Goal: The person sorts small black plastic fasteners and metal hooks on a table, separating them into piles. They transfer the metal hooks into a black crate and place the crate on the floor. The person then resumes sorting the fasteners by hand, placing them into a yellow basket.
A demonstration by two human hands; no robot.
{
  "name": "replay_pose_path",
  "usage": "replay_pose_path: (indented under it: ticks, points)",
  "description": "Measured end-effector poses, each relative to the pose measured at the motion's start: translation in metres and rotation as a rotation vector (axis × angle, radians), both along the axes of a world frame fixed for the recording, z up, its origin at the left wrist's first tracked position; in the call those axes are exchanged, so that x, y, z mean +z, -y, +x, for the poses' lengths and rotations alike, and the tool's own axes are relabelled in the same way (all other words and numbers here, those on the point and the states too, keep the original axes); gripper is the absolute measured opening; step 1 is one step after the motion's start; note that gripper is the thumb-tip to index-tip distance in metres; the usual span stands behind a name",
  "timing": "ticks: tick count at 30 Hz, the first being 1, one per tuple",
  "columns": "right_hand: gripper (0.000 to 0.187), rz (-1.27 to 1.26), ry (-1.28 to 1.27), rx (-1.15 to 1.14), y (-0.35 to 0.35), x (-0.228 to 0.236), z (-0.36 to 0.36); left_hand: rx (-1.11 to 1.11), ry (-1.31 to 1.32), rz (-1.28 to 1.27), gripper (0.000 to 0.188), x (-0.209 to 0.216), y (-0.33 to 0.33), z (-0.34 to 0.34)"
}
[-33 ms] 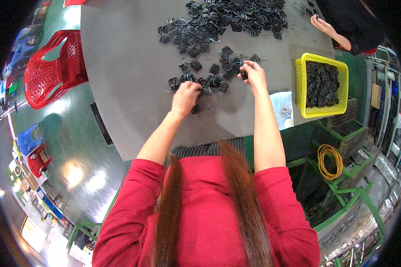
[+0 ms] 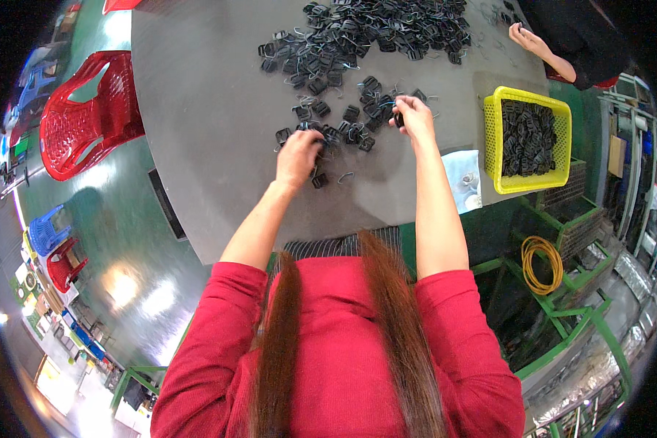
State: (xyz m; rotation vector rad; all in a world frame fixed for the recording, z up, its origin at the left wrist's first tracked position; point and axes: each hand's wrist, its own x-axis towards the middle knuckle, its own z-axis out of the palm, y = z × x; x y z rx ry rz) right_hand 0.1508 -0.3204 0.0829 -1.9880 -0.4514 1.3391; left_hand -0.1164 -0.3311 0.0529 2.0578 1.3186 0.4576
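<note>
Over the near scatter of small black plastic buckles [image 2: 352, 112], my left hand [image 2: 298, 157] is curled, its fingers drawn together and slightly blurred. A dark bit shows at those fingertips, too unclear to name. To the right, my right hand [image 2: 416, 118] pinches a black buckle [image 2: 398, 119] between thumb and fingers, just above the table. Several buckles have pale thin loops of string or wire on them. One loose loop [image 2: 345, 177] lies by itself near a buckle [image 2: 320, 180] below my left hand.
A big heap of the same buckles [image 2: 387, 29] covers the far part of the grey table [image 2: 212, 146]. At right stands a yellow basket [image 2: 492, 146] full of black pieces, beside a pale blue sheet [image 2: 461, 175]. Another person's hand [image 2: 533, 44] is at the far right. A red chair [image 2: 95, 117] stands left.
My left hand has shifted slightly to the left among the near buckles. My right hand has hardly moved and still holds its buckle.
</note>
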Motion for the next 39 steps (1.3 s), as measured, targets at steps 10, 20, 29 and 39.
replay_pose_path:
  ticks: [10,20,29,39]
  points:
    - [0.039,-0.149,0.606,0.597,-0.068,-0.024,-0.029,0.294,0.392,-0.577,0.015,0.027,-0.070,0.001]
    - [0.012,0.564,-0.971,-0.233,0.012,0.026,0.034,-0.226,-0.313,0.192,0.068,0.016,-0.019,0.085]
    - [0.033,-0.028,0.468,0.014,-0.001,-0.046,0.081,-0.135,-0.275,0.228,0.039,0.000,-0.044,0.117]
    - [0.025,0.044,0.172,0.219,-0.010,-0.027,0.064,0.142,0.203,-0.294,0.020,0.021,-0.076,0.090]
